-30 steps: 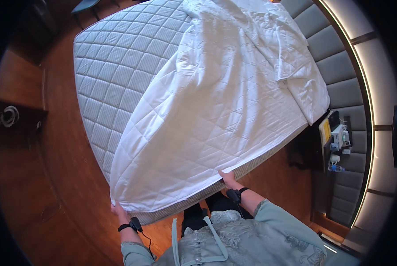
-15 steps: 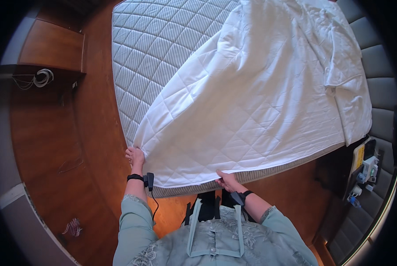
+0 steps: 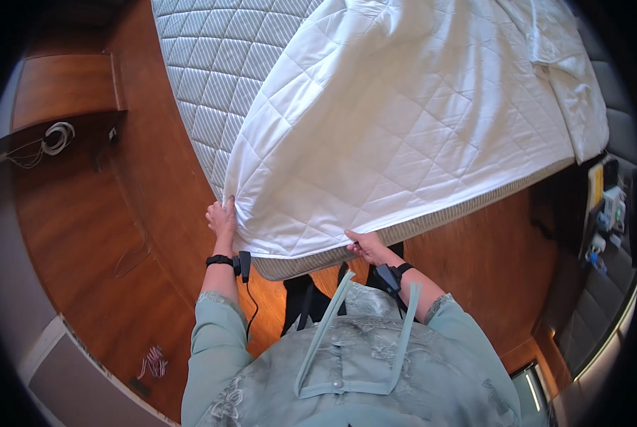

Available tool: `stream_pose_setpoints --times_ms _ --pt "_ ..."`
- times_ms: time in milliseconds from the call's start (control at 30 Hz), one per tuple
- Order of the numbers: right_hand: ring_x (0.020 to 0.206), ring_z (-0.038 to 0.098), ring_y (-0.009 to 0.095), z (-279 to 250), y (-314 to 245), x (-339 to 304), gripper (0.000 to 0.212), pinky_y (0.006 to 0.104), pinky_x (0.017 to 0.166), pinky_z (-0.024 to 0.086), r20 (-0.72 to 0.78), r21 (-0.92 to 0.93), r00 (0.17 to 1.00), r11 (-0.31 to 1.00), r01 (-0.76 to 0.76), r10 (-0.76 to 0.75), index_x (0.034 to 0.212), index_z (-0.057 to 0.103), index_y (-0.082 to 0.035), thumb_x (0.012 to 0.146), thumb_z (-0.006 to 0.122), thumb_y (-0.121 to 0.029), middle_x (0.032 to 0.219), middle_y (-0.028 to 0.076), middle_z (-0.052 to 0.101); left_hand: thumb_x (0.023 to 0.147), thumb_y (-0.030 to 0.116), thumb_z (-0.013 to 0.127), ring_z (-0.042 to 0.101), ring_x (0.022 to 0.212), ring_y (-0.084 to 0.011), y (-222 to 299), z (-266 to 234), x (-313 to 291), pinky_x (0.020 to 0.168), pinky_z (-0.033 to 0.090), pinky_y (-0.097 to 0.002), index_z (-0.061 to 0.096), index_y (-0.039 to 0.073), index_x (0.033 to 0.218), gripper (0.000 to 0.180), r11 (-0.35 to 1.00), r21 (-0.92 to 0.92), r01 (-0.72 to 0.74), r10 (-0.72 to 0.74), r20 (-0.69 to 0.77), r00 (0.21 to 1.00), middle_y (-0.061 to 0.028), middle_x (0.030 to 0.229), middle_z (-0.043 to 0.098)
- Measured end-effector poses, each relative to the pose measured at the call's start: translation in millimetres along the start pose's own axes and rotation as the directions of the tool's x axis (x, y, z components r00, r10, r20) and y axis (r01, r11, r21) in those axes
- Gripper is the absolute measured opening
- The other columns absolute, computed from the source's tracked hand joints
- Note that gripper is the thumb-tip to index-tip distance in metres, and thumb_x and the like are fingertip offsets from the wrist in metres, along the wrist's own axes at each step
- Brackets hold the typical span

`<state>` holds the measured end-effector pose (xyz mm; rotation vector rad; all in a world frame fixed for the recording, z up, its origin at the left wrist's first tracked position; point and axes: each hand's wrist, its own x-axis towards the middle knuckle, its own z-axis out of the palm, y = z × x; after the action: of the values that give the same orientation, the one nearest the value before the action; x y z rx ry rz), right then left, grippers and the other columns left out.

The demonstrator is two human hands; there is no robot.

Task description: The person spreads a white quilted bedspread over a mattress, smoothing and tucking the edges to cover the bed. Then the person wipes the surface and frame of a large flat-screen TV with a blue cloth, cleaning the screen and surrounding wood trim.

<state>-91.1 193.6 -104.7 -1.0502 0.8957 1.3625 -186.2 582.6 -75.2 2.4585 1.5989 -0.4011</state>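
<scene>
Closest in, below both grips: a pale green patterned top with hanging straps, and a dark band on each wrist.

Left hand (image 3: 222,217): pinches the corner of the white quilted cover (image 3: 404,128), fingers pressed together on the fabric, right at the near corner of the mattress (image 3: 211,78). Right hand (image 3: 364,248): curls closed around the cover's near hem, thumb on top, fingers tucked under the edge, so cannot tell how deep the hold goes. Between the two grips, a taut run of hem just over the mattress's grey side band.

Beyond the grips: spreads up and away across the bed, covering most of it, with a bare quilted strip of mattress showing past the left grip. Bunches into loose folds at the far end, well away from both hands.

Judged step: squaring the near edge of the cover to the mattress end. Calls next for an even pull on both grips, keeping the hem level and bringing the corner down onto the mattress corner.

Out past the left grip: wooden floor (image 3: 83,235), a wooden ledge (image 3: 65,89), a coiled white cable (image 3: 56,136).
</scene>
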Motion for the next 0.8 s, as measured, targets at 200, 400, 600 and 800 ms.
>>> stream_pose_setpoints --times_ms 200,400,600,800 --pt "0.057 0.066 0.015 -24 48 -8 0.021 0.0188 0.038 0.046 -0.293 -0.299 0.927 0.944 0.142 -0.233 0.102 0.058 0.002 0.087 0.068 -0.010 0.079 0.010 0.067 0.090 0.048 0.053 0.062 0.081 -0.0407 -71 24 -10 0.072 0.047 -0.0489 0.063 0.003 0.075 0.049 0.822 -0.396 -0.409 0.405 -0.097 0.909 -0.0224 0.077 0.064" --pt "0.052 0.064 0.014 -39 102 -1 0.017 0.0204 0.037 0.046 -0.373 0.032 0.880 0.944 0.328 -0.293 0.097 0.056 0.000 0.088 0.066 -0.010 0.068 0.012 0.065 0.088 0.044 0.059 0.063 0.067 -0.0341 -100 54 -40 0.064 0.049 -0.0426 0.065 0.003 0.078 0.043 0.854 -0.361 -0.376 0.374 -0.076 0.924 -0.0210 0.070 0.062" --pt "0.057 0.067 0.023 -3 97 18 0.020 0.0232 0.035 0.046 -0.474 -0.003 0.841 0.956 0.295 -0.261 0.103 0.051 0.005 0.089 0.059 -0.007 0.083 0.017 0.065 0.088 0.037 0.065 0.065 0.074 -0.0229 -129 29 2 0.066 0.051 -0.0380 0.064 0.000 0.093 0.037 0.532 -0.786 0.316 0.423 0.570 0.705 -0.0056 0.081 0.067" --pt "0.074 0.068 0.035 16 117 -17 0.028 0.0464 0.060 0.053 -0.205 -0.964 0.683 0.267 -0.015 -0.701 0.089 0.060 0.002 0.084 0.063 -0.026 0.078 0.021 0.067 0.093 0.050 0.052 0.059 0.111 -0.0269 -110 -10 -19 0.095 0.048 -0.0399 0.054 -0.002 0.126 0.062 0.251 -0.541 0.803 0.511 0.778 0.365 -0.0167 0.123 0.061"
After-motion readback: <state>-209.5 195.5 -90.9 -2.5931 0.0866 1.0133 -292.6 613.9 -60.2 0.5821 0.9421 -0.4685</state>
